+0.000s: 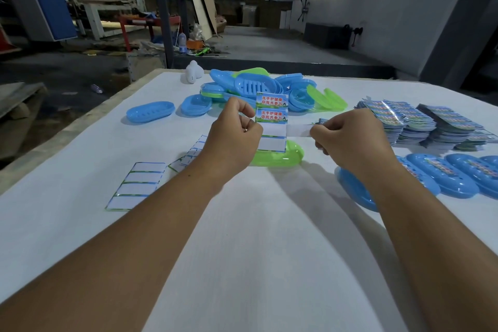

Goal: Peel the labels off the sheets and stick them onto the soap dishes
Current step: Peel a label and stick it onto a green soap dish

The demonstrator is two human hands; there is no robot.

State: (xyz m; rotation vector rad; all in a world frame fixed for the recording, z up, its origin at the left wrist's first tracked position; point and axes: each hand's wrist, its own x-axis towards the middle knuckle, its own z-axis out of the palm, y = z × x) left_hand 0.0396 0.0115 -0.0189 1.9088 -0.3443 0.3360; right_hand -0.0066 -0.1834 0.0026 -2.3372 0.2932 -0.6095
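**A:** So your left hand point(234, 133) is curled round the left edge of the label sheet point(272, 121), holding it up off the table point(242, 250). Two printed labels sit on the top half, and the two slots below them are blank backing. Your right hand point(347, 140) is pinching a peeled label point(297, 130) — it's stretched out sideways from the sheet's third slot, pale side toward you.

**B:** Where's the dish you're working over?

**A:** The green soap dish point(280, 158) lies right under the sheet, half hidden by it and by your left wrist. You can't really see its top face from here.

**B:** And the clutter?

**A:** Plenty. Behind the sheet there's a heap of blue and green soap dishes point(258, 83), with two single blue ones point(151, 114) off to the left of it. Spent backing sheets point(137, 184) lie flat by your left forearm, a second bunch partly under that arm. To the right, stacks of unused label sheets point(420, 122) — and nearer you, a row of blue dishes with labels on point(452, 175), the closest one cut off by your right forearm. A white bottle-like thing point(193, 71) stands at the table's far edge.
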